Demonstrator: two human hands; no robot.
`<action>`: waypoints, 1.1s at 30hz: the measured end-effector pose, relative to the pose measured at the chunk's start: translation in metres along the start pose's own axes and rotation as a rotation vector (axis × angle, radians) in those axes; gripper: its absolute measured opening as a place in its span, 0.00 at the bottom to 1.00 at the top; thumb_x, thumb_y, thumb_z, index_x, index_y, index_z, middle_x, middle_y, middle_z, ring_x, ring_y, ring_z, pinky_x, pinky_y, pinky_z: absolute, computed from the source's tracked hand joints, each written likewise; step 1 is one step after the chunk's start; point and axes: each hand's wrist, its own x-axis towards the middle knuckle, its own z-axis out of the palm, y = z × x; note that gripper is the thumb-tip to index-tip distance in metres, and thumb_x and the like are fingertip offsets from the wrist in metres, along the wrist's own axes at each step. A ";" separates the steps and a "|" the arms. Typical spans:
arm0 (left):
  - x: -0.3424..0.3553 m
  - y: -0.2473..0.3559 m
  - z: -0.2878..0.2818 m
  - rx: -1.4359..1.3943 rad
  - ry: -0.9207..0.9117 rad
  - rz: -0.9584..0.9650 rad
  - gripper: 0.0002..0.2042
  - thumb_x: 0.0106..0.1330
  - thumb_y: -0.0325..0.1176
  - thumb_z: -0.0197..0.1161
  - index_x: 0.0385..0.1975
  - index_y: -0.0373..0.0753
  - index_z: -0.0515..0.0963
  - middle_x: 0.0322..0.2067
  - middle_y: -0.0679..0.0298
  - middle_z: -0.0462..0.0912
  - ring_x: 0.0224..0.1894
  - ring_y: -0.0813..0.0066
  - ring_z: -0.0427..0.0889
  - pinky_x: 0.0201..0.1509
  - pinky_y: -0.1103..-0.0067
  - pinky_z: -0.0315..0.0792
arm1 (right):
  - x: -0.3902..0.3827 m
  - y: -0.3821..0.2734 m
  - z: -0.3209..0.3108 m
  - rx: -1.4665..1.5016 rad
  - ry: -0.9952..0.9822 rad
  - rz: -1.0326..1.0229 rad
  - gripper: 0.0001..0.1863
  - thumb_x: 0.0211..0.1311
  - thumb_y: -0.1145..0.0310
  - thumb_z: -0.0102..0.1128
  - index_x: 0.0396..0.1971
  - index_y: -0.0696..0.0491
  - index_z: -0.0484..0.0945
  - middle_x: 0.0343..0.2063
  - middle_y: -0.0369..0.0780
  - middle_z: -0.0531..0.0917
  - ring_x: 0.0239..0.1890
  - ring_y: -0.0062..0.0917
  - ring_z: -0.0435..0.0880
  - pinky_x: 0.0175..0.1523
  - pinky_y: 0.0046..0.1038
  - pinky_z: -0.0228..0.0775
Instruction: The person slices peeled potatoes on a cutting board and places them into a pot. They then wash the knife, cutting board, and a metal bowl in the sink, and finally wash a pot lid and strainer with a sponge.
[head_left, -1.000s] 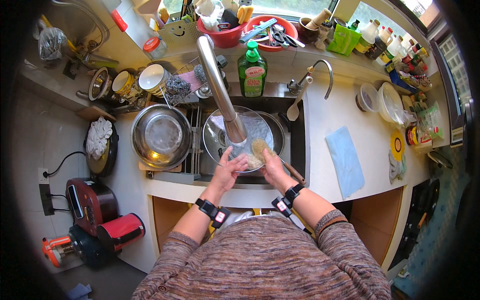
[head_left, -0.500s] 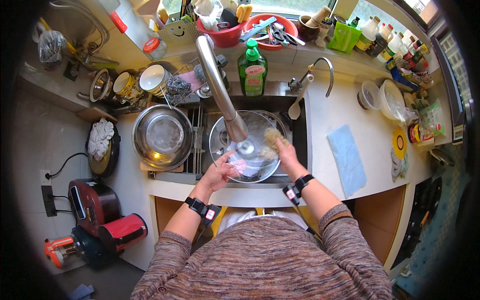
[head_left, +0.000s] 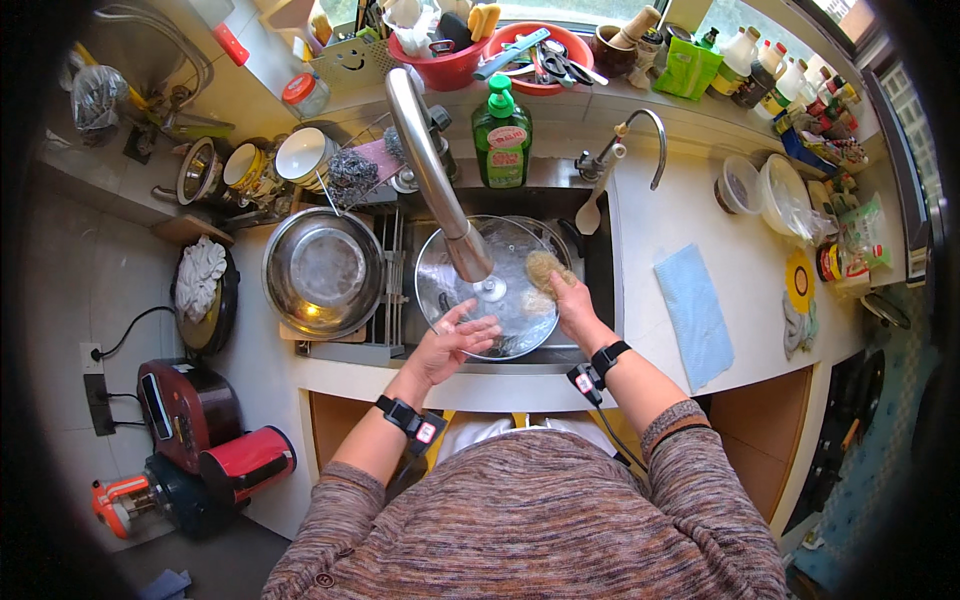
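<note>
A round clear glass lid (head_left: 512, 326) with a pale knob in its middle lies in the sink (head_left: 602, 270), under the curved metal faucet (head_left: 430, 160). At the lid's near left edge is my left hand (head_left: 447, 347), its fingers stretched and apart; whether it touches the glass I cannot tell. My right hand (head_left: 577, 308) grips a tan, fibrous loofah scrubber (head_left: 546, 270) against the right part of the lid. Part of the lid is hidden by the faucet's spout. Something dark-rimmed shows beneath it.
Left of the sink sits a large steel bowl (head_left: 325, 275) beside a metal rack. A green soap bottle (head_left: 502, 140) stands behind the sink, near a small tap (head_left: 655, 150) with a spoon hanging by it. A blue cloth (head_left: 693, 318) lies on the right counter (head_left: 655, 225).
My left hand's fingers have spread away from the lid's rim. The loofah scrubber in my right hand has shifted slightly; the lid lies flatter.
</note>
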 end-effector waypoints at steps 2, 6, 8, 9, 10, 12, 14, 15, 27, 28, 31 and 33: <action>0.008 -0.018 0.009 -0.034 0.108 0.180 0.40 0.54 0.14 0.51 0.69 0.42 0.45 0.60 0.44 0.64 0.60 0.50 0.68 0.62 0.67 0.67 | -0.008 0.007 0.005 0.178 -0.033 0.010 0.16 0.68 0.66 0.50 0.50 0.60 0.72 0.45 0.43 0.80 0.44 0.29 0.81 0.48 0.31 0.76; 0.020 -0.033 0.013 -0.066 0.185 0.289 0.41 0.54 0.13 0.51 0.69 0.43 0.44 0.61 0.49 0.63 0.60 0.52 0.69 0.61 0.66 0.68 | -0.035 0.040 0.015 0.218 0.021 0.178 0.15 0.67 0.66 0.51 0.50 0.56 0.73 0.45 0.40 0.80 0.43 0.27 0.81 0.44 0.32 0.77; 0.016 -0.023 0.007 -0.018 0.146 0.194 0.40 0.54 0.13 0.50 0.69 0.43 0.44 0.62 0.48 0.61 0.60 0.50 0.69 0.61 0.65 0.69 | -0.027 0.034 0.006 0.036 -0.018 0.057 0.15 0.67 0.64 0.52 0.49 0.56 0.73 0.43 0.39 0.81 0.42 0.27 0.81 0.45 0.30 0.76; 0.012 -0.017 0.004 -0.004 0.102 0.140 0.40 0.53 0.13 0.50 0.69 0.42 0.44 0.62 0.48 0.61 0.60 0.49 0.69 0.61 0.65 0.68 | -0.015 0.026 0.002 -0.025 -0.036 -0.038 0.15 0.67 0.63 0.52 0.48 0.56 0.73 0.43 0.39 0.81 0.42 0.27 0.81 0.46 0.29 0.75; 0.008 -0.011 0.002 -0.013 0.097 0.079 0.40 0.53 0.13 0.49 0.69 0.42 0.44 0.62 0.47 0.61 0.60 0.48 0.69 0.61 0.65 0.68 | -0.003 0.017 -0.003 -0.078 -0.012 -0.092 0.16 0.67 0.62 0.52 0.48 0.57 0.74 0.42 0.39 0.81 0.42 0.26 0.81 0.47 0.29 0.75; 0.003 -0.008 0.003 0.013 0.023 0.044 0.39 0.53 0.14 0.48 0.68 0.41 0.46 0.62 0.43 0.60 0.60 0.44 0.68 0.61 0.64 0.68 | 0.016 -0.008 -0.015 -0.573 0.087 -0.296 0.16 0.66 0.63 0.55 0.48 0.57 0.75 0.41 0.41 0.82 0.41 0.25 0.81 0.48 0.25 0.73; 0.004 -0.008 0.006 -0.021 0.004 0.048 0.38 0.53 0.14 0.48 0.68 0.41 0.48 0.62 0.42 0.61 0.61 0.44 0.67 0.61 0.64 0.68 | 0.021 -0.025 -0.015 -0.756 0.141 -0.588 0.18 0.65 0.63 0.56 0.52 0.54 0.74 0.41 0.44 0.83 0.40 0.27 0.82 0.49 0.21 0.71; 0.005 -0.010 0.007 -0.026 0.007 0.068 0.37 0.53 0.15 0.48 0.67 0.41 0.50 0.61 0.43 0.62 0.61 0.43 0.67 0.60 0.64 0.69 | 0.018 -0.031 -0.013 -0.725 -0.003 -0.660 0.25 0.61 0.60 0.60 0.58 0.49 0.70 0.49 0.49 0.78 0.51 0.34 0.77 0.57 0.28 0.67; 0.022 -0.029 -0.001 -0.052 -0.042 -0.029 0.35 0.55 0.14 0.48 0.65 0.42 0.51 0.57 0.45 0.68 0.55 0.50 0.74 0.56 0.64 0.74 | -0.036 0.011 0.033 -1.375 -0.618 -0.841 0.27 0.60 0.69 0.46 0.60 0.59 0.61 0.60 0.55 0.65 0.65 0.50 0.59 0.70 0.47 0.45; 0.023 -0.031 0.000 -0.064 -0.013 -0.040 0.34 0.55 0.14 0.49 0.64 0.42 0.52 0.57 0.45 0.68 0.56 0.49 0.73 0.57 0.63 0.73 | -0.024 0.010 0.036 -1.363 -0.569 -0.885 0.28 0.59 0.70 0.47 0.61 0.58 0.61 0.60 0.55 0.64 0.64 0.52 0.59 0.70 0.46 0.47; 0.020 -0.031 -0.001 -0.087 -0.006 -0.011 0.33 0.56 0.14 0.50 0.64 0.42 0.53 0.57 0.45 0.68 0.57 0.48 0.72 0.58 0.63 0.72 | 0.004 -0.011 0.022 -1.477 -0.313 -0.868 0.26 0.53 0.75 0.53 0.55 0.56 0.67 0.55 0.51 0.70 0.58 0.50 0.66 0.63 0.40 0.59; 0.014 -0.023 -0.004 -0.064 0.045 -0.004 0.34 0.56 0.15 0.50 0.65 0.42 0.52 0.58 0.44 0.67 0.57 0.47 0.72 0.57 0.63 0.73 | 0.010 -0.025 0.002 -1.382 -0.139 -0.870 0.20 0.52 0.76 0.53 0.48 0.58 0.74 0.50 0.50 0.75 0.53 0.46 0.71 0.60 0.38 0.63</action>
